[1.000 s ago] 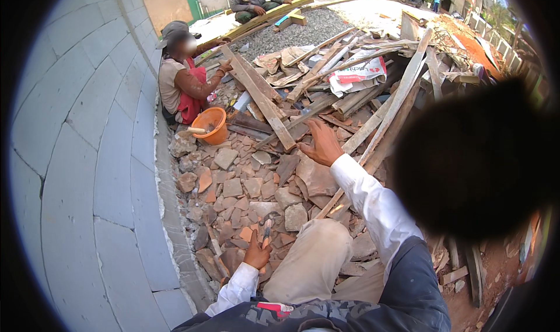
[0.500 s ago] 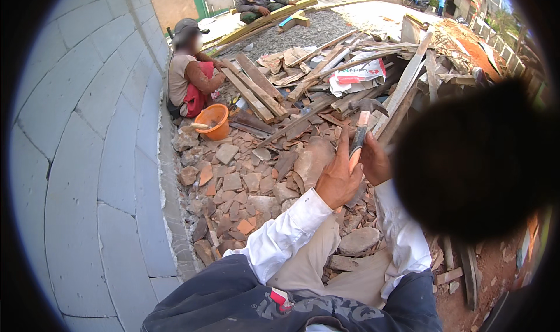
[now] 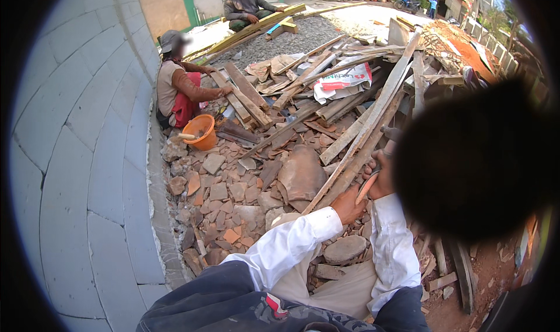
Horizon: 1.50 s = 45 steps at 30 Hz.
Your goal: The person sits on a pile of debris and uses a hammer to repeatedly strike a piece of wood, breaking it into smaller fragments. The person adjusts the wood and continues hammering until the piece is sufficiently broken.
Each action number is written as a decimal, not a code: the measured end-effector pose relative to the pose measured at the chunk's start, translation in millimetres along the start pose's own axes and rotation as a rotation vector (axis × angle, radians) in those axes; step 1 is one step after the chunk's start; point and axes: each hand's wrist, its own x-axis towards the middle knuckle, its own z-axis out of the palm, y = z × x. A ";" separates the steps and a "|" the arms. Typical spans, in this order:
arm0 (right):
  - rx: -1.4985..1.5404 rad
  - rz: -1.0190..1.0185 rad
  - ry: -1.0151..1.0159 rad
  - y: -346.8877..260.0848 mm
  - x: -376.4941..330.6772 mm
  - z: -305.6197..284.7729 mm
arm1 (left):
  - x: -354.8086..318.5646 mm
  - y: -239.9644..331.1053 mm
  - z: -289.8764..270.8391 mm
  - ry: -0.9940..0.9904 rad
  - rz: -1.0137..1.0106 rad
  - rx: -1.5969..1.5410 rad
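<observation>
A claw hammer is held between my two hands, its pale orange handle (image 3: 366,187) slanting up to the right. My left hand (image 3: 348,206) is closed round the lower end of the handle. Higher up, my right hand (image 3: 382,177) is closed on the same handle. The grey hammer head (image 3: 392,133) shows just above it, partly hidden by a large dark blur. Long weathered planks (image 3: 373,130) lean from the wood pile down to beside my left hand, though I cannot tell whether it touches them.
Broken tile and stone rubble (image 3: 233,192) covers the ground. A grey block wall (image 3: 111,157) runs along the left. One person (image 3: 181,84) crouches near an orange bucket (image 3: 201,132), hands on short boards. Another person (image 3: 248,8) sits behind yellowish beams (image 3: 256,31). A white sack (image 3: 344,82) lies on the pile.
The hammer and both hands have come lower and slightly right, with the hammer head now partly behind the dark blur. The view has shifted, so the surroundings sit further left.
</observation>
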 end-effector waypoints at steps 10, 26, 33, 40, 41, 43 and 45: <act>0.049 0.040 0.161 9.1 18.1 -13.7 | 30.7 -29.8 13.2 0.025 0.043 0.192; 0.001 0.041 0.207 17.7 30.7 -26.3 | 34.2 -29.3 15.4 0.015 -0.001 0.205; -0.006 0.025 0.226 7.9 24.8 -28.2 | 38.0 -16.9 15.0 -0.033 -0.025 0.206; -0.092 -0.004 0.269 2.5 3.4 -5.2 | 27.5 -14.4 23.9 -0.074 -0.045 0.101; -0.094 -0.005 0.267 1.4 1.0 -9.1 | 24.6 -9.9 25.5 -0.071 -0.048 0.112; -0.095 -0.018 0.268 -3.6 -3.2 -7.6 | 18.6 11.2 21.2 -0.102 -0.107 0.099; -0.096 -0.035 0.297 -5.5 -8.6 -7.5 | 18.7 7.7 22.8 -0.105 -0.063 0.185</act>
